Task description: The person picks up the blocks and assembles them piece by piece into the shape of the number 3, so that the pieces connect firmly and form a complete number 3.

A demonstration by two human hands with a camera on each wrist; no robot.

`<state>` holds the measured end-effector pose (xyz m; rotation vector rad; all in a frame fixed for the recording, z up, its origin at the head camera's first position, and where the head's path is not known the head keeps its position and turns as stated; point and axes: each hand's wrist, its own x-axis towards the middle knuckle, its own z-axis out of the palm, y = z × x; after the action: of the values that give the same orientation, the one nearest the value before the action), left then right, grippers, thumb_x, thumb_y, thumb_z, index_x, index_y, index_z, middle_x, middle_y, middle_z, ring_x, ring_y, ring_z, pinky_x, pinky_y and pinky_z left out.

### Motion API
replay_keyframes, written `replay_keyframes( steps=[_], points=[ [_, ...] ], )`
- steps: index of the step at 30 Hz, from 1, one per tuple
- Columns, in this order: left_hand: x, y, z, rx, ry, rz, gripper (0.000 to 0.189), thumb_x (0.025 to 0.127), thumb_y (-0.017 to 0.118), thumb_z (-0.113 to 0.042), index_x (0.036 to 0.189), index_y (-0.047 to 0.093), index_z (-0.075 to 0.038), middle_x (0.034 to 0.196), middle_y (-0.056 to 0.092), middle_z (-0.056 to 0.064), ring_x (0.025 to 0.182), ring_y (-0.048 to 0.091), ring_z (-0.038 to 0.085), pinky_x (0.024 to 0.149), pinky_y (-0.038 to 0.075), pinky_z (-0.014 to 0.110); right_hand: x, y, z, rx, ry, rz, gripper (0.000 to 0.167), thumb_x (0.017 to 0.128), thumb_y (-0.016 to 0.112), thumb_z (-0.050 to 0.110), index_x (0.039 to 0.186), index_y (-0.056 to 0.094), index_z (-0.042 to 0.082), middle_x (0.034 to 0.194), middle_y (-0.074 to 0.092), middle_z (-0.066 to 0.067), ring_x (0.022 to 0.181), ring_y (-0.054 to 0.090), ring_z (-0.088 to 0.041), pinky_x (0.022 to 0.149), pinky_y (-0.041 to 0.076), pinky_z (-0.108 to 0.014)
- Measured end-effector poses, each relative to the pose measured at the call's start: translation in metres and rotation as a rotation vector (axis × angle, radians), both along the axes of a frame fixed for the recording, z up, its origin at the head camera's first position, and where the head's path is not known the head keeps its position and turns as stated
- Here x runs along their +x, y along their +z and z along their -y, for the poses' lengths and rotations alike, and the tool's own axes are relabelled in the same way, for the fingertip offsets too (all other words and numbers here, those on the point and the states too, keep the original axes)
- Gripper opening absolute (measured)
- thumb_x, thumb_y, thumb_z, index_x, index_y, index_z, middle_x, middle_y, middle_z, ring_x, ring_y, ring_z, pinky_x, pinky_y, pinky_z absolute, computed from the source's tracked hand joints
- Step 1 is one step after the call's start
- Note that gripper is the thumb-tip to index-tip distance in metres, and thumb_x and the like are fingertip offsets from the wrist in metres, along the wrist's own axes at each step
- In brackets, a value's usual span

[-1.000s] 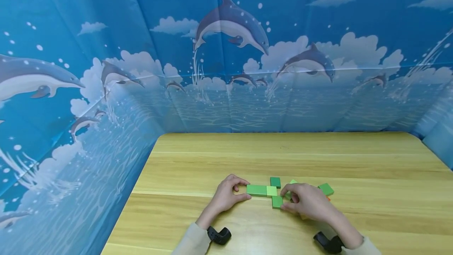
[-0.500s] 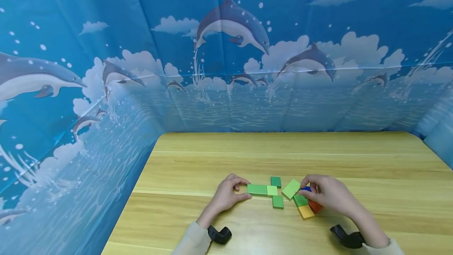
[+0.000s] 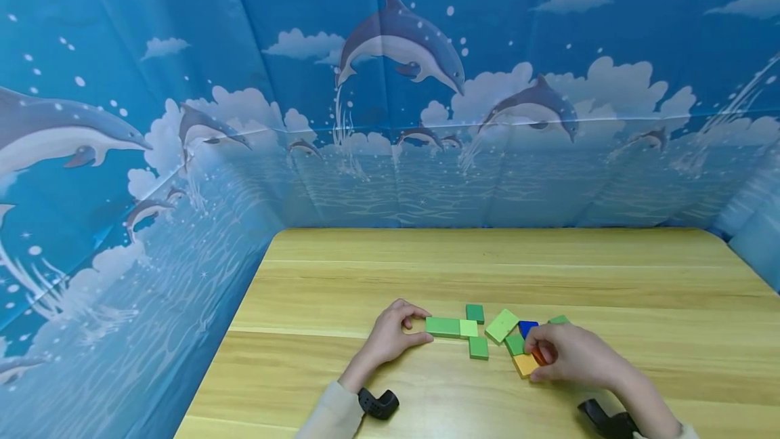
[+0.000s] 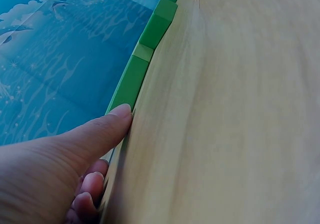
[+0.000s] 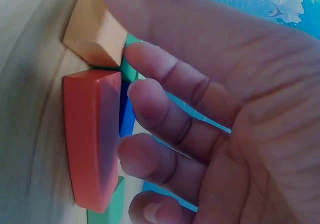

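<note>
In the head view, my left hand holds the left end of a long green block between thumb and index finger. A light green square block touches that block's right end. Two darker green square blocks, an upper one and a lower one, lie at its right side. My right hand pinches a yellow-orange block at its right end, with the thumb on the near edge and the index finger on the far one. Beside it lies a red block, mostly covered by the hand in the head view.
A light green block lies tilted in the middle, touching a green block. Near my right fingers is a blue block, with another green block behind the hand. The wooden table meets a dolphin-printed curtain at the back.
My right hand left the light green block, passed over the blue block and came toward me to the yellow-orange block. The light green block now lies tilted. My left hand stays in place.
</note>
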<state>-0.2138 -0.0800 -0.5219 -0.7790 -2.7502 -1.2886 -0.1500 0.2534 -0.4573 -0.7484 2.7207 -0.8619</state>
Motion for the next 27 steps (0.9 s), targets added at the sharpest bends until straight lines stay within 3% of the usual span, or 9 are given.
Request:
replay_keyframes(
  steps=[14,21,27],
  points=[
    [-0.001,-0.002,0.0,0.005,-0.003,0.006,0.034,0.076,0.081,-0.032,0.106,0.07,-0.02,0.081,0.046,-0.007,0.071,0.042,0.006,0.066,0.036,0.022,0.004,-0.009,0.001,0.033,0.013,-0.029,0.031,0.069,0.084,0.032,0.087,0.059,0.025,0.066,0.045,0.014,0.059,0.04,-0.001,0.052,0.033,-0.024],
    [0.0,-0.001,0.0,0.001,-0.004,0.004,0.035,0.076,0.081,-0.032,0.107,0.07,-0.019,0.081,0.047,-0.007,0.071,0.042,0.006,0.066,0.036,0.022,0.009,-0.01,0.013,0.025,-0.007,-0.005,0.031,0.069,0.083,0.036,0.088,0.062,0.024,0.065,0.046,0.013,0.058,0.041,-0.001,0.053,0.034,-0.024],
    [-0.001,-0.001,0.001,0.0,-0.004,0.005,0.035,0.076,0.08,-0.032,0.107,0.07,-0.019,0.082,0.047,-0.007,0.071,0.043,0.006,0.066,0.036,0.022,0.014,-0.014,0.027,-0.013,-0.012,-0.035,0.032,0.069,0.083,0.041,0.086,0.062,0.023,0.064,0.046,0.014,0.058,0.041,0.0,0.054,0.036,-0.023]
  ],
)
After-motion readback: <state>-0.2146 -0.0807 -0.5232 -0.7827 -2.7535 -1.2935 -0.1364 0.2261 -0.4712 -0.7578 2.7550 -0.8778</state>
